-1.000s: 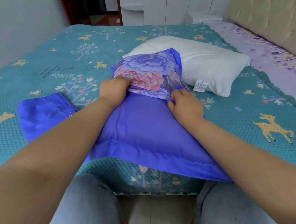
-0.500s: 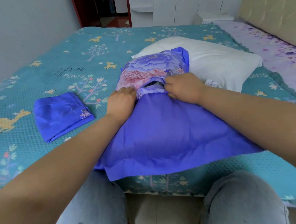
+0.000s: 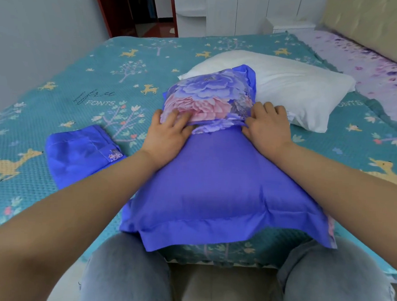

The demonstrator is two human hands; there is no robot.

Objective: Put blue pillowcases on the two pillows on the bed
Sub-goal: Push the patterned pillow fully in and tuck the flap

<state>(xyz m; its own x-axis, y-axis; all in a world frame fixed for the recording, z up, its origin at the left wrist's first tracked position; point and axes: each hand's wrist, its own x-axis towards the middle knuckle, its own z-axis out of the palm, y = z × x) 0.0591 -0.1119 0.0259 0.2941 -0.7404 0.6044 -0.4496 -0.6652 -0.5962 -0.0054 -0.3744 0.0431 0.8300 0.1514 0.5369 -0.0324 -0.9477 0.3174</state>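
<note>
The first pillow (image 3: 219,174) is seen under both hands at the near edge of the bed (image 3: 81,79), already inside its blue pillowcase (image 3: 209,100); the floral flap end lies just beyond the fingertips. Left hand (image 3: 168,132) is laid flat w/ spread fingers on the flap seam, nothing gripped. Right hand (image 3: 266,126) is also pressed flat, fingers straight. Fabric is judged thin, soft, prob. slippery; best taken at the flap hem. Bare white pillow (image 3: 295,88) sits beyond the right hand; folded pillowcase (image 3: 77,153) left of the left hand, empty.
</note>
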